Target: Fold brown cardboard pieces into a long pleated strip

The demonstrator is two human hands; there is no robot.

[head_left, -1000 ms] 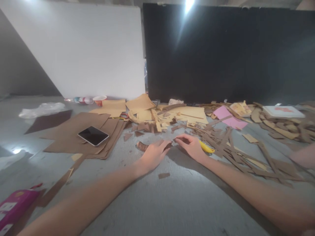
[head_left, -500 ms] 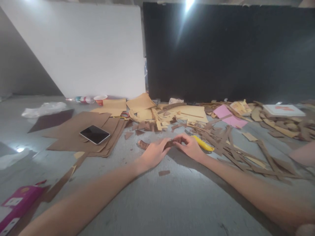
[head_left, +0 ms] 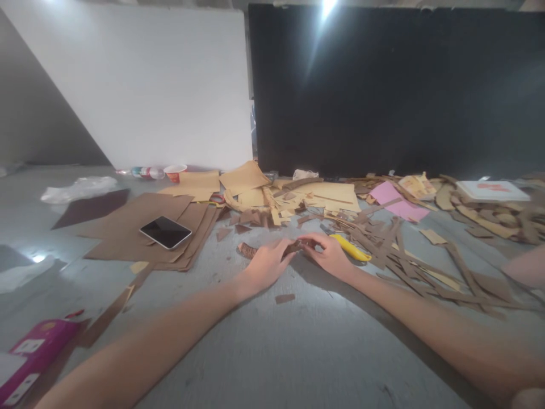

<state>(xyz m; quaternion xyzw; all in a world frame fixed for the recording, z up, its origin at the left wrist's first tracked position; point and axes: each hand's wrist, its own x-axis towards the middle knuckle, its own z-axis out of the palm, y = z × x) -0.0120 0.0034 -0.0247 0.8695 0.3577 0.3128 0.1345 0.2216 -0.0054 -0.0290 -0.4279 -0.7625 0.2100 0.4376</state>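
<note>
1 small brown piece [head_left: 293,246], pinched in the fingertips of left hand [head_left: 266,264] and right hand [head_left: 326,255], seemingly 2-handed for steadiness; 1 ribbed brown item [head_left: 247,250], beside left hand, joined or separate untellable; 1 yellow tool [head_left: 351,248], near right hand, apparently for easy reach; brown strips [head_left: 394,244] crowding right; brown sheets [head_left: 121,218] edging left; bare tabletop [head_left: 272,358] nearest, open between forearms

Left fingers [head_left: 284,246] hold a brown piece [head_left: 293,247]; right fingers [head_left: 317,239] too

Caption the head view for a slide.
Left hand and right hand hold a small brown piece near a yellow tool and brown strips.
</note>
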